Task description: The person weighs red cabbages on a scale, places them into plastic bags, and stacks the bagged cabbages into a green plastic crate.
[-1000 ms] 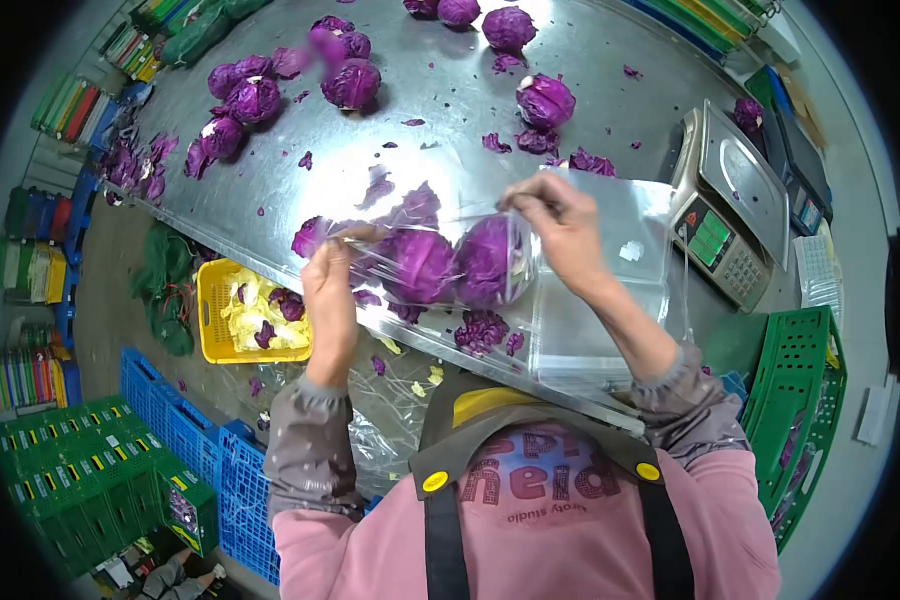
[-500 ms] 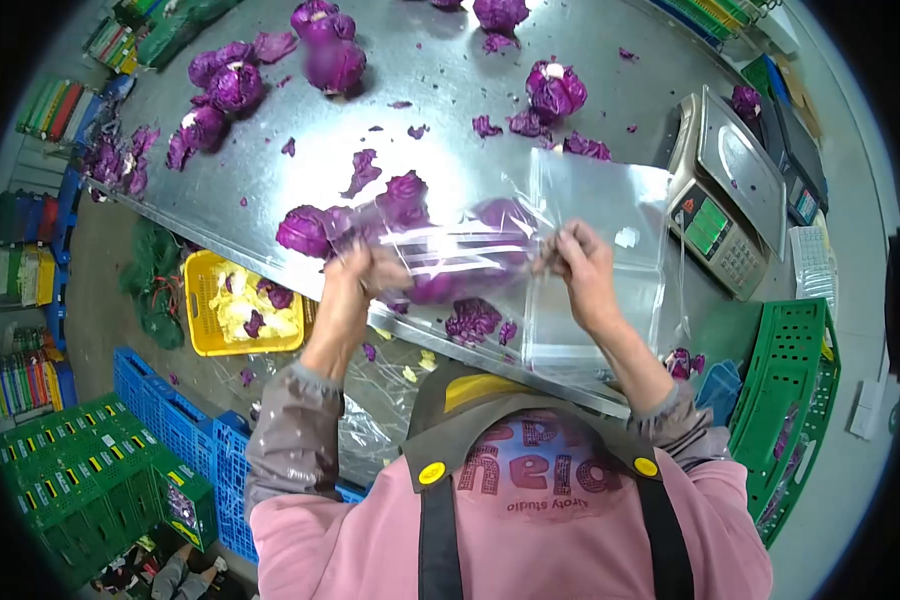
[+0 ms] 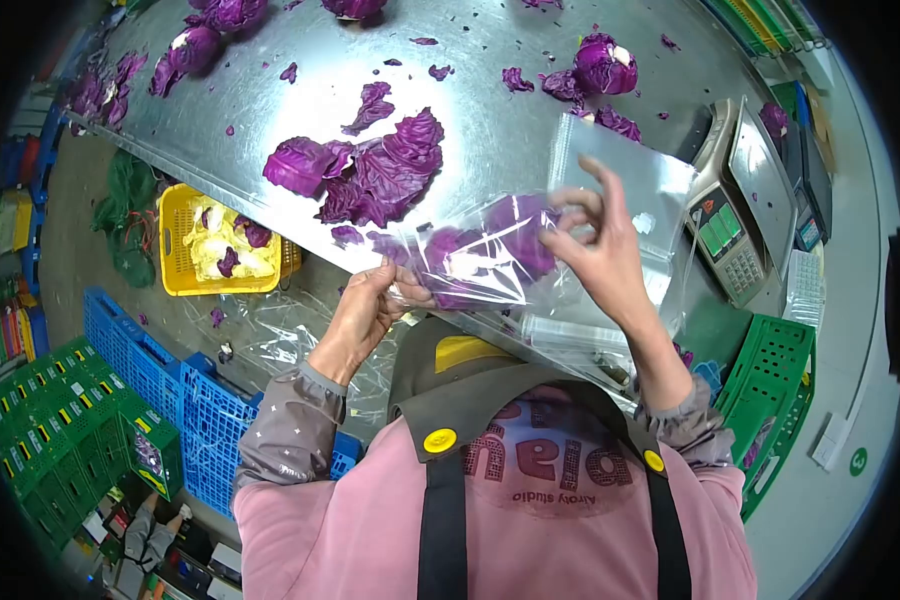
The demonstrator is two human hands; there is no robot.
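Observation:
A clear plastic bag (image 3: 490,290) with red cabbage (image 3: 515,225) inside lies near the table's front edge. My left hand (image 3: 370,305) pinches the bag's left end between thumb and fingers. At the bag's right end, my right hand (image 3: 600,235) has its fingers curved and apart, the thumb close against the plastic. Flat clear bags (image 3: 630,170) lie beneath my right hand. Loose red cabbage leaves (image 3: 395,170) rest on the metal just beyond my left hand.
The metal table (image 3: 490,130) carries more red cabbage heads (image 3: 605,65) and scraps. A weighing scale (image 3: 735,245) stands at the right, above a green crate (image 3: 765,390). On the floor at the left are a yellow basket (image 3: 170,245) of trimmings and blue crates (image 3: 215,430).
My right hand has let go of the bag's end and spread its fingers. My left hand keeps hold of the plastic. The view has shifted, and the loose leaves now show uncovered.

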